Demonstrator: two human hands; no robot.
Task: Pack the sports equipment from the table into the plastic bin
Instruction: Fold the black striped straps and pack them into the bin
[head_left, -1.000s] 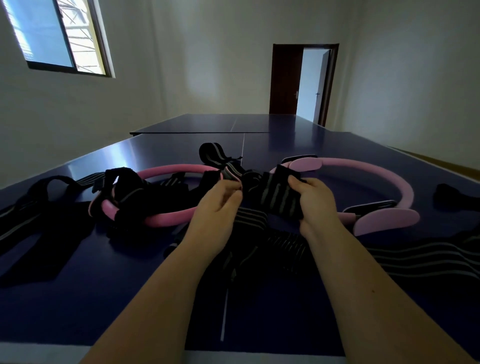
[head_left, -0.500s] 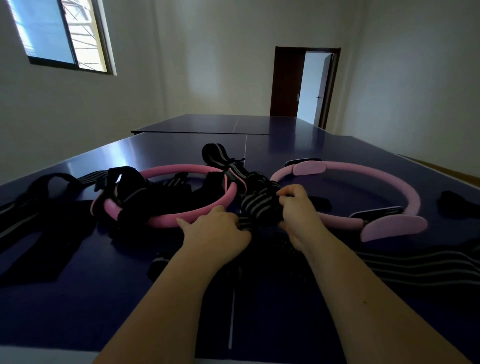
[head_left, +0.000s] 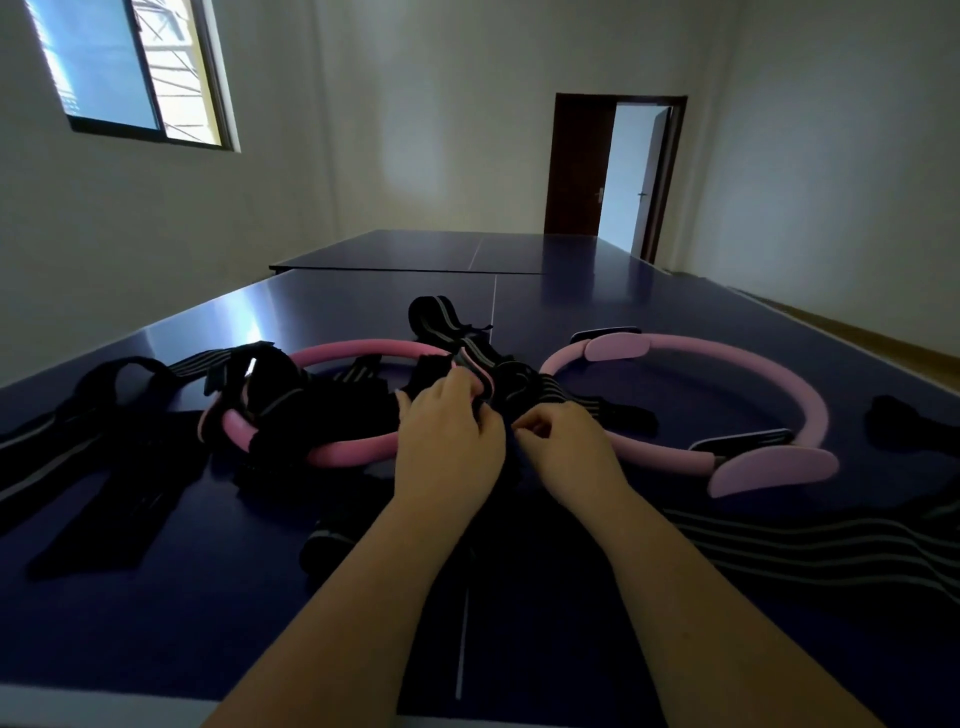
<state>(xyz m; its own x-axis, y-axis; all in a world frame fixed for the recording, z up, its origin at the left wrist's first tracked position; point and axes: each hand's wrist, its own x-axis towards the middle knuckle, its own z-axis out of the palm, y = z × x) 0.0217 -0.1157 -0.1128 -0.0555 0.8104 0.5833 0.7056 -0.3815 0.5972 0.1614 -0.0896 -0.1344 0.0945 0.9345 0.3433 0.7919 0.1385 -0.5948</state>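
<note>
Striped strap (head_left: 540, 387) | right hand (head_left: 563, 447) pinches it | left hand (head_left: 449, 441) on it, grip unclear | table (head_left: 363, 312) open beyond

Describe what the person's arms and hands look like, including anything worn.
The left forearm and right forearm are bare down to the bottom edge of the view; no sleeves show. The left hand and right hand wear no gloves, and no watch, bracelet or ring is visible on the wrists or fingers.

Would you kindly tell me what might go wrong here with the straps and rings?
The striped strap by the left hand and right hand crosses the left pink ring; lifting it may drag that ring, and the other straps draped over it could snag.
</note>
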